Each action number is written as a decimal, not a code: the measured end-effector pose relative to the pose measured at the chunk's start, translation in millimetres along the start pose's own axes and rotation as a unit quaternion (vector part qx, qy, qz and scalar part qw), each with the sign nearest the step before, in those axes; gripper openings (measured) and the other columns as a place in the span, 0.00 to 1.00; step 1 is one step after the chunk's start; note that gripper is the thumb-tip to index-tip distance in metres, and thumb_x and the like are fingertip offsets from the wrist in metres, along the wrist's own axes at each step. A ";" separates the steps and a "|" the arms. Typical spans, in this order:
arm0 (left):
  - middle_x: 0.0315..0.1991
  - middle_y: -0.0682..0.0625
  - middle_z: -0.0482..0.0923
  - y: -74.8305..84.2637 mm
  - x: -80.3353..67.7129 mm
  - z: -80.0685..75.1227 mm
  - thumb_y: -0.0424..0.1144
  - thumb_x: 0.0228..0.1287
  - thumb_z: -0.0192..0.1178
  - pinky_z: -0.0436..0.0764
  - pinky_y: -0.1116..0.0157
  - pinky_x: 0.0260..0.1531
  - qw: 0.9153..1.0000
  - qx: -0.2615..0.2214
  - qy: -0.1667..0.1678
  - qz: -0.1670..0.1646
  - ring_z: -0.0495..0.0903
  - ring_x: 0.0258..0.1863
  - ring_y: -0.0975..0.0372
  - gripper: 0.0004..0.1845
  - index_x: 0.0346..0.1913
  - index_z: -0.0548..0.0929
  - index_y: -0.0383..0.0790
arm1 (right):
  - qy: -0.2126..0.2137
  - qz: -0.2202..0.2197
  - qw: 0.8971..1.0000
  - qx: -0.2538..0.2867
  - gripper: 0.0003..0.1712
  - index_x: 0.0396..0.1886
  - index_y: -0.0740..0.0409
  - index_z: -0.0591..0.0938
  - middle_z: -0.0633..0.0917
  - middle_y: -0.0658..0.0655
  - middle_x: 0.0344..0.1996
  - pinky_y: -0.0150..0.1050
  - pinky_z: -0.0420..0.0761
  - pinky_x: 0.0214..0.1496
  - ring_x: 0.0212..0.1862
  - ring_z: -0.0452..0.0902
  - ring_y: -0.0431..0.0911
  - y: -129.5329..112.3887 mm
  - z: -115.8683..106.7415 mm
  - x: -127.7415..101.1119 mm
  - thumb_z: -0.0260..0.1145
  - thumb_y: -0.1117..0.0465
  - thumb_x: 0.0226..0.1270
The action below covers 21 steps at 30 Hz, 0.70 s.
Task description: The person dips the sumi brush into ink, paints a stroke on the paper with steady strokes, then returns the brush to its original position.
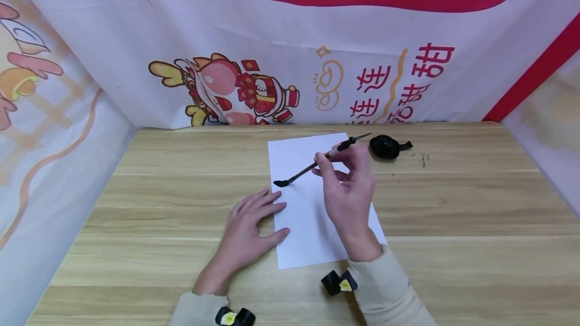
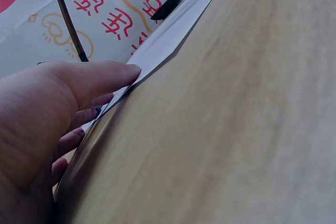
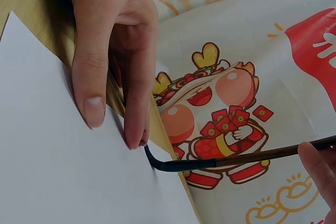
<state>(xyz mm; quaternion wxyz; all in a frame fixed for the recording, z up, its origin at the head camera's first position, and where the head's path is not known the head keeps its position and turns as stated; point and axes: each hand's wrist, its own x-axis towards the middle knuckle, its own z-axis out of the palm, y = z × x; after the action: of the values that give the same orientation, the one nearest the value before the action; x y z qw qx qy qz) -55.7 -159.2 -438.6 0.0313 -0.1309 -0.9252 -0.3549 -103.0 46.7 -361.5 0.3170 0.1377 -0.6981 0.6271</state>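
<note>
Wood-grain table point(image 1: 453, 215) with a white sheet of paper point(image 1: 308, 225) lying flat near the middle, long side running away from the person. The right hand point(image 1: 349, 195) has a calligraphy brush point(image 1: 317, 164) pinched between thumb and fingertips, fingers curled round the thin brown handle. The brush is tilted well over — dark tuft low and to the left, butt end up and to the right. In the right wrist view the black tip point(image 3: 153, 162) is bent against the paper point(image 3: 63, 171) close to its left edge, so it looks to be touching the sheet there.

The left hand point(image 1: 246, 230) lies flat, fingers straight and spread, holding nothing — it just presses down. Its fingertips point(image 3: 94, 109) rest on the left edge of the paper, right beside the brush tip. From the left wrist view the thumb point(image 2: 100, 80) sits at the sheet's edge point(image 2: 173, 35).

Further back, just past the far right corner of the paper, there's a small black ink dish point(image 1: 385, 146) on the table. Behind everything hangs a white and red banner point(image 1: 290, 39) with a cartoon figure and red characters.
</note>
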 end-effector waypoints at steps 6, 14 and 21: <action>0.77 0.56 0.77 0.3 0.0 -0.5 0.51 0.61 0.78 0.55 0.38 0.83 1.000 -0.001 -0.004 -0.005 0.65 0.84 0.54 0.29 0.65 0.88 0.51 | -0.007 -0.007 1.000 -0.010 0.17 0.54 0.71 0.74 0.84 0.66 0.43 0.42 0.94 0.40 0.45 0.90 0.49 0.9 -0.3 -1.1 0.72 0.70 0.74; 0.77 0.57 0.76 0.4 0.2 -1.0 0.52 0.61 0.78 0.55 0.38 0.83 1.000 0.000 -0.005 -0.008 0.65 0.84 0.54 0.28 0.65 0.88 0.51 | -0.004 -0.012 0.999 -0.030 0.17 0.54 0.70 0.75 0.85 0.65 0.43 0.35 0.92 0.41 0.44 0.90 0.50 0.7 0.1 -1.6 0.72 0.69 0.74; 0.77 0.57 0.77 -0.9 0.3 0.3 0.51 0.61 0.78 0.56 0.37 0.82 1.000 0.002 -0.002 -0.004 0.65 0.84 0.53 0.28 0.64 0.89 0.51 | 0.002 -0.013 0.999 -0.043 0.16 0.53 0.69 0.75 0.85 0.66 0.43 0.30 0.91 0.41 0.45 0.90 0.52 0.0 0.0 -1.8 0.72 0.68 0.74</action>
<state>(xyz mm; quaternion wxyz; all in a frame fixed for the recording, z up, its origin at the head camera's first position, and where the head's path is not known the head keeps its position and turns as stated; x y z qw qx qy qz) -56.2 -159.6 -439.4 0.0286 -0.1278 -0.9263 -0.3533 -101.6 46.4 -362.5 0.3323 0.1317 -0.7219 0.5926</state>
